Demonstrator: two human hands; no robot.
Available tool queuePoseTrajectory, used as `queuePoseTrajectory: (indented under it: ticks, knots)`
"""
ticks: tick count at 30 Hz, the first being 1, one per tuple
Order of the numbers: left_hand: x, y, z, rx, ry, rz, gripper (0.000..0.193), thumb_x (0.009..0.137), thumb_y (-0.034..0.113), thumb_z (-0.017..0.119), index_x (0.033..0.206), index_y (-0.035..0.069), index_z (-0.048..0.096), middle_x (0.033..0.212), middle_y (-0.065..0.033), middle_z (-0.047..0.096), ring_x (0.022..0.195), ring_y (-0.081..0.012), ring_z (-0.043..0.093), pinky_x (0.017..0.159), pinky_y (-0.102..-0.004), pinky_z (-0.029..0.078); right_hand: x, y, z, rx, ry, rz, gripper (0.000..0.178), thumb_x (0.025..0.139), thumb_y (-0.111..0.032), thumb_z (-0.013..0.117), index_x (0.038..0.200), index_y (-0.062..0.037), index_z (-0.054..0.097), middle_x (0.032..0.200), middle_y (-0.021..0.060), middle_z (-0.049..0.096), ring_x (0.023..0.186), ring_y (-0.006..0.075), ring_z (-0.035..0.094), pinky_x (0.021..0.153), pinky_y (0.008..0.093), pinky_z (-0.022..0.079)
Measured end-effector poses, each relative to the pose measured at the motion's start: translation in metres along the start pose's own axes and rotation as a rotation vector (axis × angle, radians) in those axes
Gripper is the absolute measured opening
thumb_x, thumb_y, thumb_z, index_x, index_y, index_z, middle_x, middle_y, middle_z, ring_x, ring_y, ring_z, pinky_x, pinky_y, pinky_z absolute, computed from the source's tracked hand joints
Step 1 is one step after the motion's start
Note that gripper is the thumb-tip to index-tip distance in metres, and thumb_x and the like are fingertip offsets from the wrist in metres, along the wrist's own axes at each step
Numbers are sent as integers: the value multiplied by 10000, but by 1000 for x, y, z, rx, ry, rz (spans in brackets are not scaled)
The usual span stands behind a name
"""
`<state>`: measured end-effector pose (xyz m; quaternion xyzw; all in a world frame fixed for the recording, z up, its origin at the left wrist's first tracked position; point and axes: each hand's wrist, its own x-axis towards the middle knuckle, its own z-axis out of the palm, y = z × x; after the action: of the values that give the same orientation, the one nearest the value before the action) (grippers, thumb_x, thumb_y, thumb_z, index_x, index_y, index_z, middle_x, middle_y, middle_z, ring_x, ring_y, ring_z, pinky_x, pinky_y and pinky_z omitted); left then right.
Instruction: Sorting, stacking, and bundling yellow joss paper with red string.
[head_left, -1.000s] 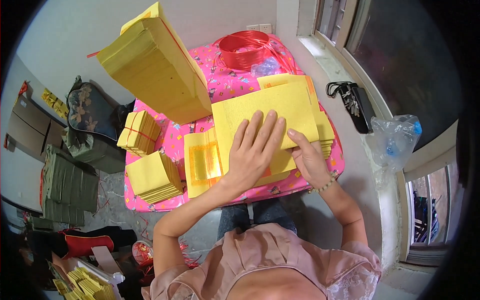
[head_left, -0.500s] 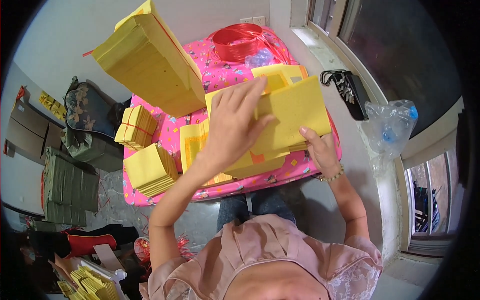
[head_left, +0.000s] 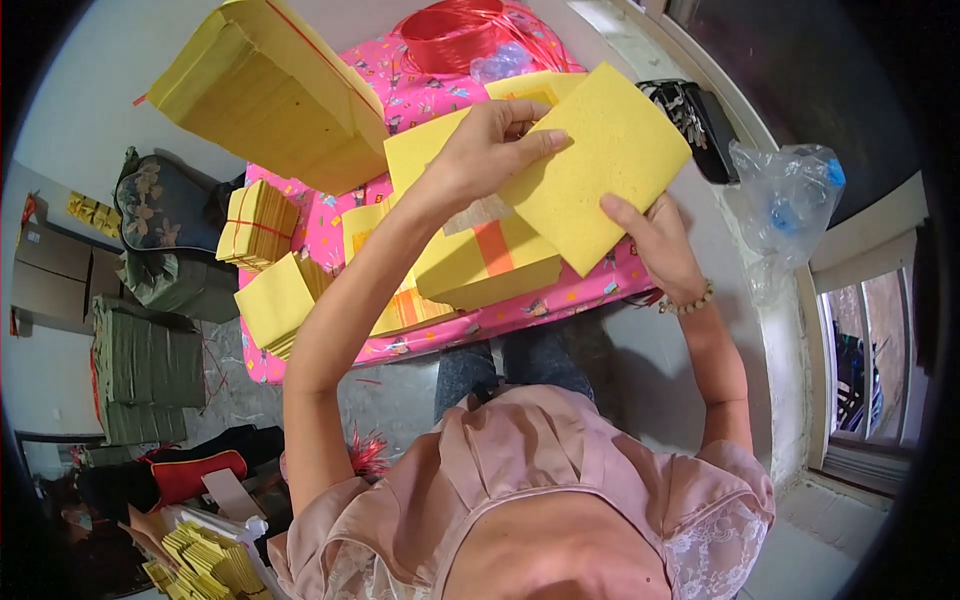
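A flat piece of yellow paper (head_left: 612,165) is held up at a slant above the table. My left hand (head_left: 490,150) grips its left edge, thumb on the upper face and fingers curled behind. My right hand (head_left: 662,245) pinches the lower right edge, thumb on top; a beaded bracelet circles that wrist. Below lies a thick yellow paper stack (head_left: 490,282) with an orange stripe, partly hidden by the held paper. Further yellow paper (head_left: 425,150) lies behind my left hand, and more shows beneath my left forearm.
The table has a pink patterned cover (head_left: 325,215). On it are a tall yellow bundle (head_left: 280,100), a small tied bundle (head_left: 258,225), a fanned stack (head_left: 275,305) and a red strap coil (head_left: 450,40). A clear plastic bag (head_left: 785,200) and black case (head_left: 700,130) lie along the window ledge.
The yellow paper has turned from nearly level to a diagonal slant. My left hand, earlier with its fingers stretched up, now curls around the paper's left edge. My right hand keeps its pinch.
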<state>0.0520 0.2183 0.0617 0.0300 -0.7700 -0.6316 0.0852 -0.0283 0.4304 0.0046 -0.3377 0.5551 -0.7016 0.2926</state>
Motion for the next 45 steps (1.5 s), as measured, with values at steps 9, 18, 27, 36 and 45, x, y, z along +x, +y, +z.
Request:
queuePoseTrajectory:
  ticks: [9, 18, 27, 36, 45]
  knots:
    - [55, -14, 1, 65, -98, -105, 393, 924, 284, 686, 1179, -11, 645, 969, -33, 699, 831, -82, 661, 743, -238, 532, 28, 3, -41, 57, 146, 136, 384, 928, -300, 659, 1203, -42, 585, 1018, 12, 680, 824, 76, 641, 655, 225, 512]
    - [129, -36, -9, 142, -201, -167, 295, 934, 242, 674, 1112, 7, 683, 843, -1, 670, 696, -76, 604, 580, -229, 482, 42, 4, -62, 87, 363, 137, 415, 937, -401, 637, 1155, -49, 622, 1022, 42, 680, 865, 119, 652, 724, 274, 541]
    - [185, -68, 14, 769, -267, -83, 416, 868, 354, 691, 1137, 37, 680, 887, -53, 688, 851, -151, 631, 736, -300, 514, 40, 63, -104, 175, 426, 311, 455, 908, -419, 671, 1113, -15, 629, 977, 87, 692, 797, 116, 684, 639, 229, 550]
    - [257, -205, 4, 1332, -650, 58, 426, 710, 362, 631, 889, -11, 732, 908, -252, 694, 824, -383, 685, 755, -434, 530, 49, 101, -92, -116, 290, 482, 498, 894, -468, 672, 1006, 18, 666, 890, 88, 717, 755, 123, 692, 659, 240, 558]
    - [225, -210, 36, 1320, -628, -140, 427, 774, 333, 693, 1078, 36, 656, 934, -140, 693, 843, -288, 680, 751, -367, 534, 34, 132, -100, -98, 334, 532, 493, 902, -498, 652, 900, -6, 687, 850, 73, 715, 744, 117, 690, 651, 247, 554]
